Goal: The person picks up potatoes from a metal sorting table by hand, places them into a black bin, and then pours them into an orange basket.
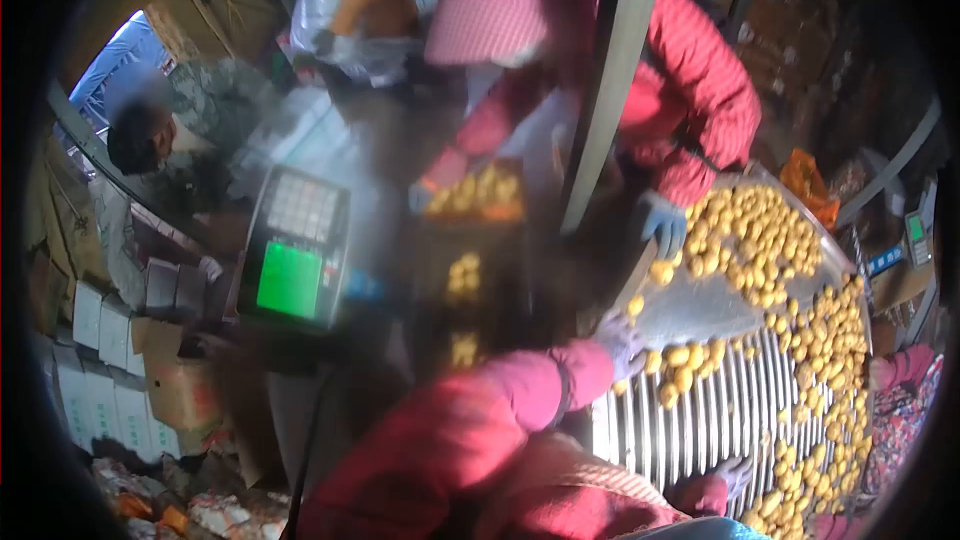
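Small yellow potatoes (683,377) lie on a slatted metal table (650,440). My left hand (622,345), in a pale purple glove, is at the table's left edge, beside these potatoes. Its fingers look spread, and I see nothing held in them. My right hand (735,477), gloved too, rests low over the slats with fingers apart, left of a heap of potatoes (790,490). A smooth metal plate (690,308) lies beyond my left hand, with more potatoes (750,240) heaped behind it.
A co-worker in a checked cap (495,5) reaches toward a crate of potatoes (480,195). A scale display (290,278) glows green at left. A metal post (615,80) stands in front. White boxes (105,390) and a carton (180,375) are stacked at left.
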### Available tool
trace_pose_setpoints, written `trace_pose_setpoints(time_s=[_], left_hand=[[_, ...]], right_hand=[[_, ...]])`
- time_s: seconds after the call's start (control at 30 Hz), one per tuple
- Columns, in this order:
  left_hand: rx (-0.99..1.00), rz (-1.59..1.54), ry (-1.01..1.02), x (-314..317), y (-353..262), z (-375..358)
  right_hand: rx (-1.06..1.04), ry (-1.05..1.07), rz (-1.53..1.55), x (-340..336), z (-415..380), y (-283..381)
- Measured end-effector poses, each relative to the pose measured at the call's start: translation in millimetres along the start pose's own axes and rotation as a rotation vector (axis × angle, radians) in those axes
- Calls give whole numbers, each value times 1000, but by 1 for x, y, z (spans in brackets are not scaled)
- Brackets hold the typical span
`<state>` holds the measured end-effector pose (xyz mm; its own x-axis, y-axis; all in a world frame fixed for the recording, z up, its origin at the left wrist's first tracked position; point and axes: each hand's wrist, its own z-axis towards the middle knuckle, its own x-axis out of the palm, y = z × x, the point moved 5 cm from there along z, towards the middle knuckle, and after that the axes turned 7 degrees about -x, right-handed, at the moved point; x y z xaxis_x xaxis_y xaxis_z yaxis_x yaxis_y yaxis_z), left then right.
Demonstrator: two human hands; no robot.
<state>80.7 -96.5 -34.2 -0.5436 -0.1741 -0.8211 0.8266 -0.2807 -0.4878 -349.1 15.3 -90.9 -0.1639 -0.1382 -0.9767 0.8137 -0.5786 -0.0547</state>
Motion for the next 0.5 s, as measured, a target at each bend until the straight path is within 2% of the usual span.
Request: trace_pose_setpoints(time_s=[0.03, 0.2, 0.37, 0.43, 0.5], left_hand=[[4, -3, -49, -5, -1, 1], [18, -20, 12, -8, -2, 1], [-5, -36, 12, -2, 2, 1], [-2, -39, 25, -4, 2, 2], [2, -74, -19, 0, 2, -2]], right_hand=[[-16, 26, 40, 2, 2, -4], [-5, -12, 59, 0, 2, -4], [24, -44, -59, 10, 5, -12], [15, -25, -26, 21, 9, -20], [11, 110, 19, 6, 7, -8]])
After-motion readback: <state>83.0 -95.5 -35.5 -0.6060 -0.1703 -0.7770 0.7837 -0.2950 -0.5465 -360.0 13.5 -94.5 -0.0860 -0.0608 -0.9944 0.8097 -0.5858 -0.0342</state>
